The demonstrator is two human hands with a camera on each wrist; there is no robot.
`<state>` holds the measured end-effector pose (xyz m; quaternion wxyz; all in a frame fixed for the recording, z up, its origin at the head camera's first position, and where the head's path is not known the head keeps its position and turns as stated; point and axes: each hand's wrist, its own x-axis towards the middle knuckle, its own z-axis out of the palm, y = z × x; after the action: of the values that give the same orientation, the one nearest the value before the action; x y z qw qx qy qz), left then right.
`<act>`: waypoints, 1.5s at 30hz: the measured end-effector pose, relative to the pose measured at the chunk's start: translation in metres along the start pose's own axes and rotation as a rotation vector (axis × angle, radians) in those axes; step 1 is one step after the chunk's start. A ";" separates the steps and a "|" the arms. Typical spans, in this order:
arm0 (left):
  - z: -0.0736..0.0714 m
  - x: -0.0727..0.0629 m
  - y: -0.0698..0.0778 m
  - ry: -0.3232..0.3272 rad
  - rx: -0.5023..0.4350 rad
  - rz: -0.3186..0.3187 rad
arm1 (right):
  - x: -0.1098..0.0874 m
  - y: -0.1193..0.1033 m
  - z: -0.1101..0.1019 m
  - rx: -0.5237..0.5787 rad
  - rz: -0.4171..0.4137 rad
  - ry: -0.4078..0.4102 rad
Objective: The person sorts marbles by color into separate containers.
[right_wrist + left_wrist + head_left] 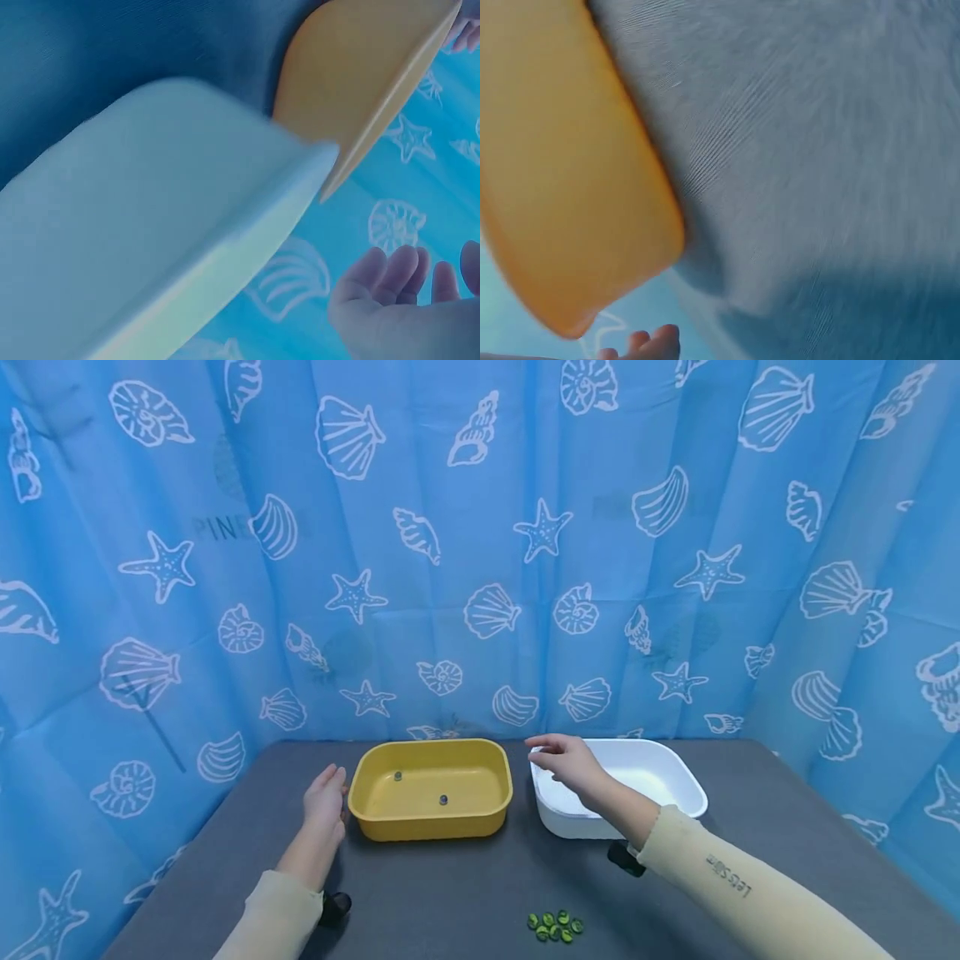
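Note:
A yellow basin stands at the back of the grey table, with two small dark round pieces on its floor. My left hand is beside its left wall, fingers pointing forward and holding nothing; whether it touches the wall I cannot tell. To the right is a white basin. Over its left rim hovers my right hand, its fingers loosely bent and spread from the thumb. Nothing shows between those fingers in the right wrist view. Several green glassy pieces lie grouped near the table's front.
A blue curtain with white shell and starfish prints hangs behind the grey table and around its sides. A narrow gap separates the two basins. Dark wrist cameras sit under both forearms, close to the tabletop.

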<state>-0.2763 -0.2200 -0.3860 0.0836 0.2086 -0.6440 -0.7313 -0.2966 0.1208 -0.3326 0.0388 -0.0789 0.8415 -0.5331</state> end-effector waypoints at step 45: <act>0.007 -0.085 -0.007 -0.373 0.374 0.313 | -0.028 0.121 -0.143 0.111 0.143 0.297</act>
<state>-0.2015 -0.1798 -0.3757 0.0356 -0.0190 -0.7961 -0.6038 -0.3011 0.3034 -0.3812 -0.0436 0.0631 0.8106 -0.5806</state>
